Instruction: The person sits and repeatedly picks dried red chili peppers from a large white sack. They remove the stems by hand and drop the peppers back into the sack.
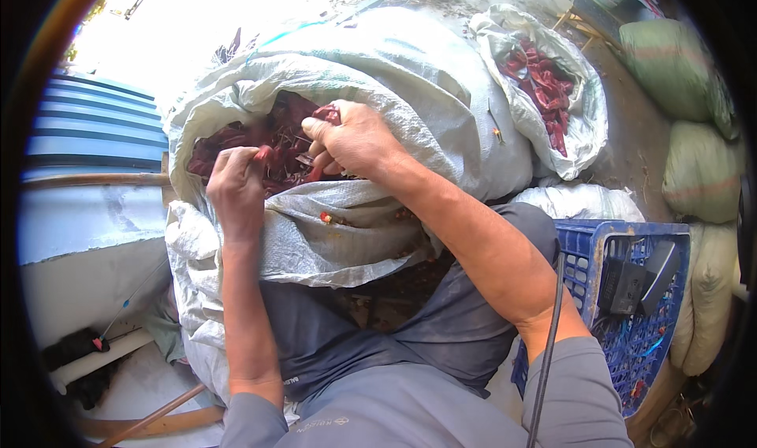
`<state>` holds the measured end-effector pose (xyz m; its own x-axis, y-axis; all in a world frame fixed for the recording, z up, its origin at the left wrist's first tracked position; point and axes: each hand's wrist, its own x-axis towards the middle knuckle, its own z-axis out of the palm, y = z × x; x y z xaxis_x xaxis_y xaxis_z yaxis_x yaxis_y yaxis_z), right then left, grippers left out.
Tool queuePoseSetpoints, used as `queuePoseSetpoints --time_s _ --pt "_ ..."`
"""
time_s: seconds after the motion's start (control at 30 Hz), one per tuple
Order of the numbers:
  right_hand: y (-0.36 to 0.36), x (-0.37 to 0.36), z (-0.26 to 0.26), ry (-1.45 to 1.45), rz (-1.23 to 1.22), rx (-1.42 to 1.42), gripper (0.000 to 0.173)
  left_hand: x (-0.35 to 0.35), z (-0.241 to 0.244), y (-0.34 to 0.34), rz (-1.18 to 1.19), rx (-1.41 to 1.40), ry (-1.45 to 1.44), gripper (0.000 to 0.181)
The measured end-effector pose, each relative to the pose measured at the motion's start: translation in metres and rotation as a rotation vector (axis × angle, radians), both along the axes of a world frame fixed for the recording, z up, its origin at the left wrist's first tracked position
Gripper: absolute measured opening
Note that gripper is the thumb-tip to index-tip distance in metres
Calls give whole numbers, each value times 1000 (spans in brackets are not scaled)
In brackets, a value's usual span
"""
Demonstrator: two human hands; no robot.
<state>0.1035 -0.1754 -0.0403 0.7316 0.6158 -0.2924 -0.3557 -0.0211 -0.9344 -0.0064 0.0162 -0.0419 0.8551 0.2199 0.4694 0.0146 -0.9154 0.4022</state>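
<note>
A large white woven sack [355,235] lies open before my knees, its mouth rolled back around a heap of dark red dried chili peppers [284,114]. Over the left part of the mouth, my left hand [238,188] pinches a small red piece of chili [264,153] between thumb and fingertips. My right hand [355,137] is a little farther up and to the right, its thumb and fingers closed on a dried chili pepper [327,114]. Thin pale stems show among the peppers between both hands. The curled fingers partly hide what they grip.
A smaller white sack [585,131] of red chilies stands at the upper right. By my right leg is a blue plastic crate [627,230] holding black boxes [622,287]. Stuffed green sacks [668,69] line the right side. Blue corrugated sheet [100,125] and a pole [97,180] border the left.
</note>
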Motion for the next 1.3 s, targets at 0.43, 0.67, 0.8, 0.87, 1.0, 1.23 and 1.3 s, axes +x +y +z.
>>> queuePoseSetpoints --time_s 0.43,0.67,0.8,0.87,1.0,1.23,1.3 --pt "16 -12 -28 103 -46 246 41 -16 12 -20 -424 -735 184 15" --pt "10 -10 -18 207 -93 333 29 -16 16 -27 -181 -1158 12 22" --pt "9 -12 -12 207 37 366 34 -6 6 -14 -144 -1364 72 24" --pt "9 -18 -13 177 84 334 32 -4 1 -12 -187 -1366 153 24" --pt "10 -21 -23 -540 204 22 26 -6 -4 -7 -176 -1324 154 11" --pt "5 -34 -7 -653 278 -157 46 -6 6 -24 -98 -1012 148 5" --pt "5 -38 -7 -669 225 -177 49 -7 3 -25 -88 -958 132 6"
